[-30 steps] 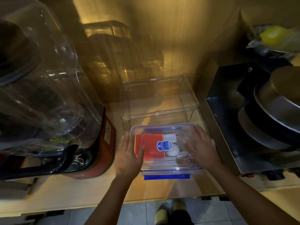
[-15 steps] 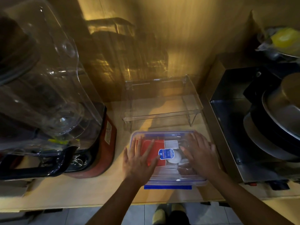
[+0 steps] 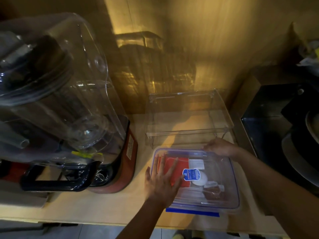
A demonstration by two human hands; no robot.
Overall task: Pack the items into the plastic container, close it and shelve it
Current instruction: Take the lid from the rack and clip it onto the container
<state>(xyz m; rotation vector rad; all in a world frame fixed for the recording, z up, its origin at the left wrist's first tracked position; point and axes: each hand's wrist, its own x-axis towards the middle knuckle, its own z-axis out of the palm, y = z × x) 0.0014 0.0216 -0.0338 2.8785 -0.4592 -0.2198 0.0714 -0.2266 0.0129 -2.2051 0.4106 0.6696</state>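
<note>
A clear plastic container (image 3: 222, 195) with a blue-trimmed lid lies on the wooden counter. Through the lid I see a red flat item (image 3: 179, 166), a white round item (image 3: 201, 180), a white packet (image 3: 196, 163) and a brown item (image 3: 214, 193). A blue label (image 3: 190, 174) sits on the lid. My left hand (image 3: 162, 181) lies flat on the lid's left side, fingers spread. At the far right corner of the lid, my right hand (image 3: 220, 147) has its fingers curled over the edge. A blue latch flap (image 3: 192, 212) sticks out at the near edge.
A clear acrylic shelf riser (image 3: 188, 118) stands just behind the container. A large blender (image 3: 69, 107) with a red base fills the left. A dark metal stove (image 3: 269, 118) with pans is on the right. The counter edge (image 3: 103, 219) runs along the bottom.
My right hand moved from the lid's top right area to its far right corner. My left hand stayed flat on the lid. The view shifted closer.
</note>
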